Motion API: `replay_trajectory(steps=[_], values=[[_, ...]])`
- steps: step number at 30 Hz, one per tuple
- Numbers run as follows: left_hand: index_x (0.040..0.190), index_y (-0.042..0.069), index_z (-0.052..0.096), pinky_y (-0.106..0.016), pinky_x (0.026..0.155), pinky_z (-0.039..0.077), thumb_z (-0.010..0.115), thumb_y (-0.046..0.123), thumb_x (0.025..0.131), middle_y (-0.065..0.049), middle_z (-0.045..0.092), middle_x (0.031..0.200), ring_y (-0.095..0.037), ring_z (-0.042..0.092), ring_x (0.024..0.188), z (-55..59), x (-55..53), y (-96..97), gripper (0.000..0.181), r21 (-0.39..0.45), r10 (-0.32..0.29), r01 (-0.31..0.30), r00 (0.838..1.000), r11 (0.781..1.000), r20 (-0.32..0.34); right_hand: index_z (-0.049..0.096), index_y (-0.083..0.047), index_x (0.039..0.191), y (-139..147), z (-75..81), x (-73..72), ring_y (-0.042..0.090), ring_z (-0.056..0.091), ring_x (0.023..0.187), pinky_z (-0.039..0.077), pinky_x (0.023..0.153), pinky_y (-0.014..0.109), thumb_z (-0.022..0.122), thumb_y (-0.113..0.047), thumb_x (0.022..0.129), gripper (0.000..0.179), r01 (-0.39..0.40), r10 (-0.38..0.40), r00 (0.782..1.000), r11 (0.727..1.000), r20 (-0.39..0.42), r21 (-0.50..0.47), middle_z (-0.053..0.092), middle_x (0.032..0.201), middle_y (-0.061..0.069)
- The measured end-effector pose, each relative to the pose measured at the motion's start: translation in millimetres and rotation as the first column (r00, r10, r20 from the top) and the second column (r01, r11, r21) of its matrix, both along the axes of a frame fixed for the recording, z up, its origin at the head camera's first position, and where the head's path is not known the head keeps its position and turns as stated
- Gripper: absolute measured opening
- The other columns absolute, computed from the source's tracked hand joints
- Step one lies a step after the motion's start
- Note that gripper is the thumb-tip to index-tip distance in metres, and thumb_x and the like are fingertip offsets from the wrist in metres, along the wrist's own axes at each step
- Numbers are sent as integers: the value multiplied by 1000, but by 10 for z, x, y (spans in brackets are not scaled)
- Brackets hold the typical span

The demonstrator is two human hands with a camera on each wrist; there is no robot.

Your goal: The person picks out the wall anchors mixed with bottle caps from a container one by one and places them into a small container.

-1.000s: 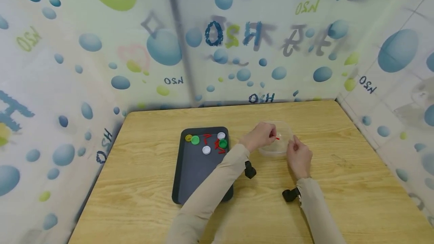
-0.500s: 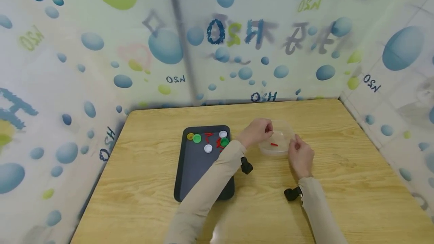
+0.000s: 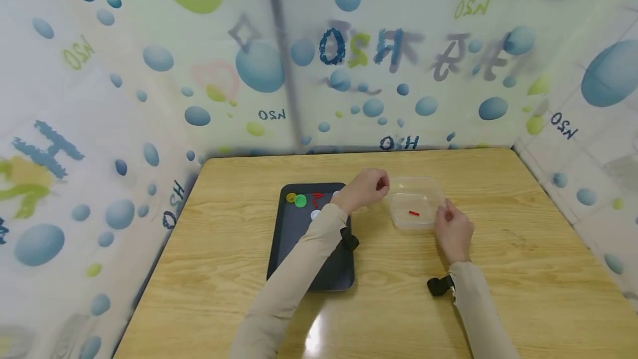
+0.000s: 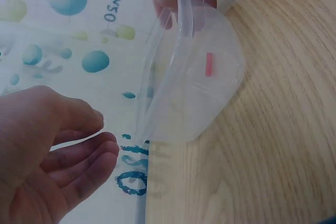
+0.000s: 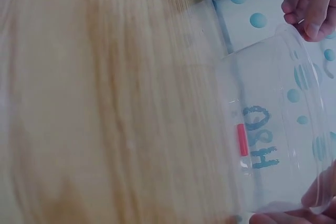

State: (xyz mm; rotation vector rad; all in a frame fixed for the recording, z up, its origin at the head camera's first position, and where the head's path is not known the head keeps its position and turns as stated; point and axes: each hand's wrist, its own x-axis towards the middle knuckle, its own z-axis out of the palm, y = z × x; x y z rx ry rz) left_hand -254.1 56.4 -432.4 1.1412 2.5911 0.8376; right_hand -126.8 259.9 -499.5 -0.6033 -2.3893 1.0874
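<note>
A clear plastic container (image 3: 405, 203) stands on the table, with one short red stick (image 3: 414, 213) lying on its bottom. My right hand (image 3: 454, 231) pinches the container's right rim between thumb and fingers. To the left of the container, between it and the dark tray (image 3: 294, 231), my left hand (image 3: 363, 188) is raised. In the left wrist view, the left hand's (image 4: 58, 150) thumb and loosely bent fingers stand apart with nothing between them. That hand and forearm cover part of the tray's right side.
At the tray's far end lie a yellow cap (image 3: 291, 198), a light green cap (image 3: 301, 200), a partly hidden white cap (image 3: 315, 214) and several red sticks (image 3: 317, 195). Patterned sheeting (image 3: 339, 87) rises behind the wooden table (image 3: 199, 270).
The red stick has dropped from my left hand into the container. The left hand has drawn back leftward, towards the tray. The right hand keeps its grip on the rim.
</note>
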Motion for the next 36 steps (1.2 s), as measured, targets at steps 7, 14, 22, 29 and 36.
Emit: replay_trajectory(steps=[7,14,22,29,36], values=[[100,8,66,-22,70,46,55,14,103,-3,63,91,-13,55,77,48,-81,-176,13,28,31,-31,1000,999,-1,55,6,140,-5,8,-32,38,66,106,54,90,55,46,-17,103,45,9,-8,1000,999,26,-40,64,127,30],[100,6,66,-24,69,47,57,14,103,-5,64,90,-16,56,76,59,-153,-480,13,40,104,-104,994,994,-11,57,6,138,-35,15,-49,35,66,94,54,83,52,46,-17,103,44,5,-5,1000,1000,14,-20,66,125,29],[102,3,67,-26,71,48,56,12,103,-6,65,90,-17,56,75,2,-174,-694,14,45,121,-119,992,992,-28,56,5,139,-31,33,2,38,69,95,54,80,51,46,-19,103,45,17,-16,999,999,31,-28,67,122,29],[102,2,68,-25,69,47,57,10,101,-7,66,90,-16,56,73,-34,-187,-833,14,49,163,-162,986,986,-22,54,7,141,-17,43,15,45,65,114,53,92,58,45,-20,104,46,7,-5,999,998,33,-62,63,129,30],[103,2,67,-27,69,50,59,9,100,-9,67,95,-17,58,75,-124,-162,-1019,12,41,188,-189,982,981,34,54,6,141,-26,37,12,43,65,117,53,94,57,45,-20,104,46,10,-7,999,998,42,-65,61,132,28]])
